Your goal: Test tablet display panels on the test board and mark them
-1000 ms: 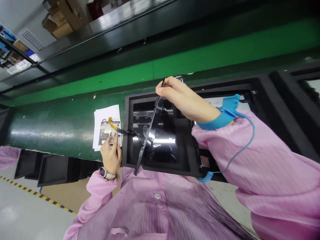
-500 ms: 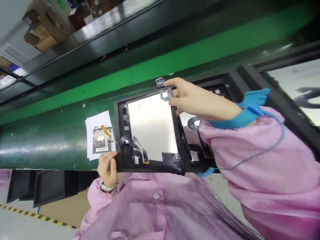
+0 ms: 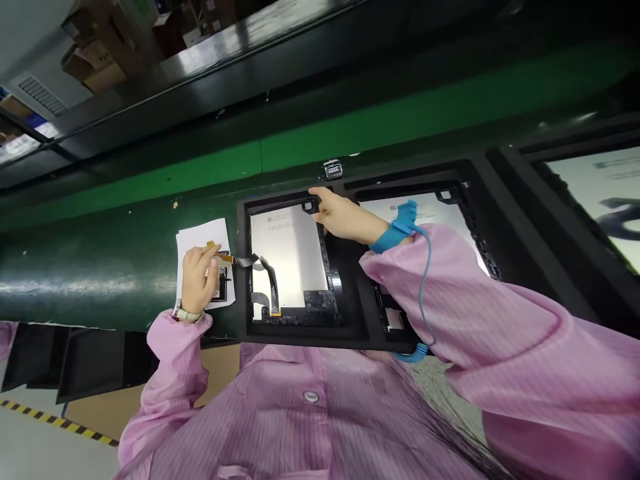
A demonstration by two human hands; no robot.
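A display panel with a pale silvery back lies flat in the left compartment of the black tray. My right hand grips its upper right corner, some fingertips hidden behind the edge. Over the white sheets, my left hand has its fingers closed around an orange flex cable. That cable meets a dark ribbon reaching across the tray's left rim to the panel. Beneath my left hand a flat dark module is mostly covered.
Another display panel lies in the tray's right compartment, partly under my right sleeve. A further panel is at far right. A small metal counter stands behind the tray. A blue wrist strap cord hangs from my right wrist.
The panel has come down from a tilt to lie flat in the tray, my right hand still at its corner. My left hand has moved from the tray's lower left corner up to the flex cable.
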